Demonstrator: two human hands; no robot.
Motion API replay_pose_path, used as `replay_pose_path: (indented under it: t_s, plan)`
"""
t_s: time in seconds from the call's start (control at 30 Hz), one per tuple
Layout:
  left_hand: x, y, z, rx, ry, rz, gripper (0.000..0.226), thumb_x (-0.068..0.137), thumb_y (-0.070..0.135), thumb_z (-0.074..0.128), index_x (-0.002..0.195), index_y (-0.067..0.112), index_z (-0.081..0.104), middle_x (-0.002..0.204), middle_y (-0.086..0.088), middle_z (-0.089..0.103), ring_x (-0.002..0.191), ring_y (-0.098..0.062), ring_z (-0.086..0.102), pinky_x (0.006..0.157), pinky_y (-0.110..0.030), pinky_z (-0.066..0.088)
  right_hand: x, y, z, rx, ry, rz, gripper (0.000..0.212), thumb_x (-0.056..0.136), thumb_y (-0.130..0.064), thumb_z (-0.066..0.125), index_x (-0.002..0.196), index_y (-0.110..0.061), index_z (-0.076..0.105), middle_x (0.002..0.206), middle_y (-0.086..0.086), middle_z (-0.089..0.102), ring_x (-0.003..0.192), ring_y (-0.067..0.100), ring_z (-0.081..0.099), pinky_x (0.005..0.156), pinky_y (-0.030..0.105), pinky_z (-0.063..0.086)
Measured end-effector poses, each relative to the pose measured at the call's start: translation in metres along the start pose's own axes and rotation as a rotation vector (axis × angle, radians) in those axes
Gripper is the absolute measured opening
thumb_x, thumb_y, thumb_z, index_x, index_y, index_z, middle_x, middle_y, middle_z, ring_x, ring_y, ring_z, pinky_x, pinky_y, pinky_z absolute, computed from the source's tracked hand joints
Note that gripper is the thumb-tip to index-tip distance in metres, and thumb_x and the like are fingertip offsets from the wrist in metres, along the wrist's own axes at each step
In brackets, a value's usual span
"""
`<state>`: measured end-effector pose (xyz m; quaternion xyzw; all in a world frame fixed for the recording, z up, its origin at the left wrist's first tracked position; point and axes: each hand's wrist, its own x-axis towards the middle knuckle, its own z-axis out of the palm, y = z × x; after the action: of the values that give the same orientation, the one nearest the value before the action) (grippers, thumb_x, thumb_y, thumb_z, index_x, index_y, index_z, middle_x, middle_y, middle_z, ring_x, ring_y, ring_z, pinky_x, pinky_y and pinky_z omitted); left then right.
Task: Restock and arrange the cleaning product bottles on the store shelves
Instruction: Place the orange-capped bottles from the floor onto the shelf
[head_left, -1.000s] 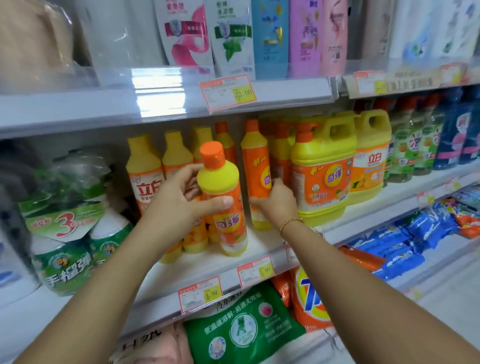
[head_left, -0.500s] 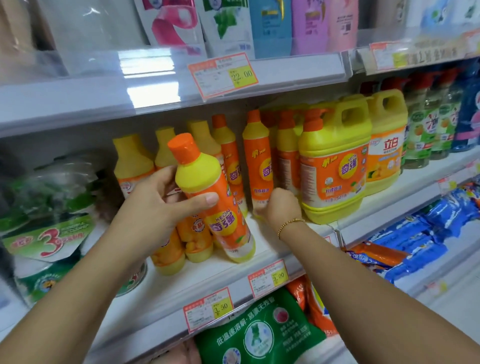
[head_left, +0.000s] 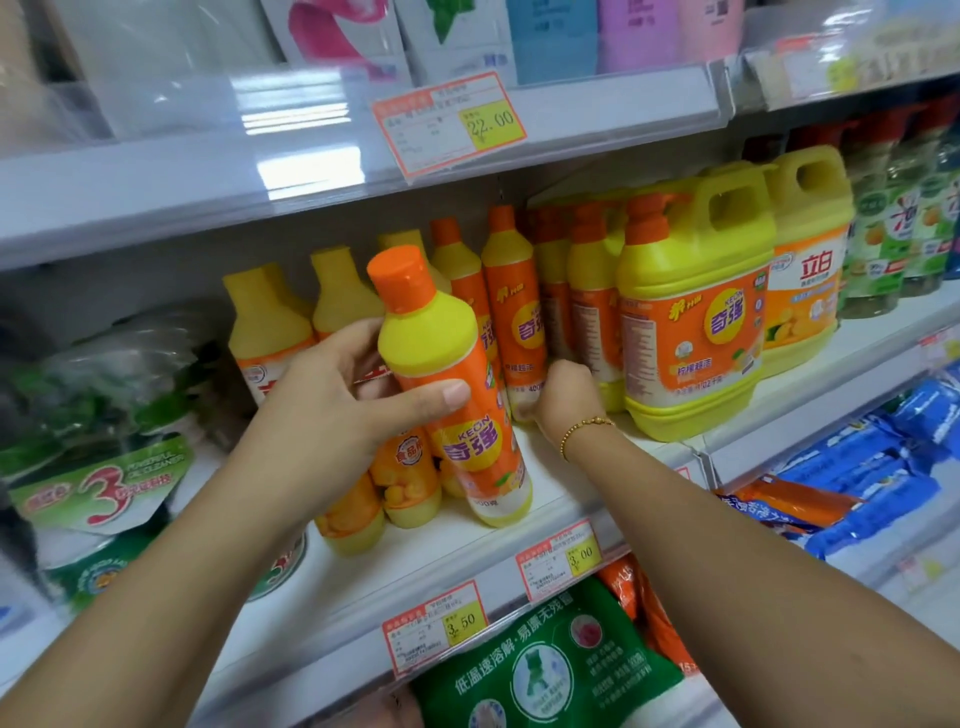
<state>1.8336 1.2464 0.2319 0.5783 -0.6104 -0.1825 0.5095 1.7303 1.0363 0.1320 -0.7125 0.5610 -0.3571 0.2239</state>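
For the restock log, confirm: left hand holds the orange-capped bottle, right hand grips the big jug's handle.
Not the handle: the head view shows the right hand low on a slim orange bottle beside the big jug. The rest is right.

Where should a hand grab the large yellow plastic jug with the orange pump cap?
Probably by the moulded loop handle at the top of the large yellow plastic jug, coming from the front: it stands upright, the handle's opening faces out, and neighbours crowd both sides.
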Motion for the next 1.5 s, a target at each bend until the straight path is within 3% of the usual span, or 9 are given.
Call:
replay_pose_path:
  t_s: [0.27,0.57,0.7,0.77,0.9,1.0,1.13,1.3,1.5]
  plan:
    - [0.002,0.004,0.004,0.004,0.017,-0.024,0.061,0.063,0.032,0.077,0.122,0.028,0.061,0.108,0.019,0.071,0.097,0.005,0.066,0.077,-0.010,0.052,0.008,0.002,0.005,-0.110,-0.008,-0.014,0.042,0.074,-0.017,0.081,0.107,-0.001,0.061,0.115,0.015,0.065,0.106,0.030,0.062,0.084,0.032,0.049]
    - [0.010,0.004,0.013,0.007,0.072,-0.054,0.061,0.056,0.042,0.076,0.114,0.026,0.067,0.104,0.011,0.073,0.099,-0.007,0.068,0.091,-0.036,0.053,-0.035,-0.006,-0.041,0.152,0.075,-0.198,0.033,0.090,-0.032,0.063,0.115,-0.010,0.062,0.110,0.009,0.069,0.100,0.027,0.065,0.075,0.025,0.044]
    - [0.020,-0.002,0.022,-0.087,0.087,-0.077,0.057,0.058,0.038,0.075,0.113,0.024,0.067,0.103,0.009,0.073,0.098,-0.006,0.067,0.081,-0.027,0.053,-0.100,0.001,-0.072,0.693,-0.419,-0.428,0.055,0.078,-0.036,0.074,0.129,-0.027,0.055,0.118,-0.011,0.063,0.110,0.004,0.060,0.086,0.024,0.054]
    - [0.023,-0.005,0.029,-0.201,0.071,-0.083,0.052,0.063,0.031,0.073,0.114,0.023,0.065,0.101,0.012,0.072,0.094,0.002,0.067,0.071,-0.016,0.052,-0.110,0.005,-0.060,0.507,-0.353,-0.468,0.077,0.070,-0.031,0.083,0.136,-0.029,0.044,0.118,-0.016,0.059,0.107,0.000,0.058,0.086,0.026,0.054]
    - [0.022,-0.018,0.041,-0.292,0.090,-0.070,0.038,0.082,0.017,0.067,0.120,0.019,0.060,0.108,0.009,0.071,0.098,0.001,0.066,0.076,-0.014,0.053,-0.100,0.001,-0.038,0.247,-0.116,-0.458,0.062,0.071,-0.037,0.080,0.123,-0.023,0.049,0.107,-0.003,0.064,0.097,0.015,0.059,0.081,0.032,0.051]
    - [0.001,-0.044,0.046,0.037,0.091,-0.151,0.044,0.083,0.020,0.072,0.124,0.017,0.059,0.118,0.003,0.066,0.100,-0.007,0.063,0.082,-0.015,0.048,-0.082,0.001,-0.039,0.232,-0.165,-0.415,0.059,0.073,-0.028,0.080,0.122,-0.017,0.051,0.107,0.003,0.066,0.095,0.021,0.061,0.077,0.029,0.047]
    - [-0.043,-0.086,0.046,0.632,-0.224,-0.099,0.042,0.083,0.035,0.072,0.122,0.027,0.060,0.119,0.014,0.061,0.105,-0.004,0.056,0.090,-0.022,0.045,-0.052,-0.001,-0.048,0.297,-0.325,-0.333,0.068,0.073,-0.014,0.081,0.128,-0.009,0.042,0.119,0.007,0.062,0.106,0.020,0.061,0.096,0.036,0.048]
    - [-0.053,-0.107,0.043,0.647,-0.141,0.061,0.025,0.083,0.045,0.066,0.103,0.030,0.065,0.103,0.018,0.061,0.099,-0.004,0.056,0.083,-0.021,0.043,-0.029,0.005,-0.049,0.421,-0.533,-0.282,0.070,0.078,-0.010,0.076,0.138,-0.014,0.042,0.125,0.002,0.061,0.111,0.017,0.060,0.102,0.041,0.046]
    - [-0.056,-0.120,0.046,0.676,-0.059,0.166,0.043,0.073,0.064,0.043,0.092,0.031,0.063,0.093,0.021,0.059,0.088,-0.002,0.055,0.071,-0.007,0.034,-0.023,0.009,-0.035,0.466,-0.536,-0.271,0.063,0.086,-0.008,0.068,0.141,-0.015,0.038,0.132,0.006,0.057,0.120,0.021,0.056,0.105,0.047,0.043]
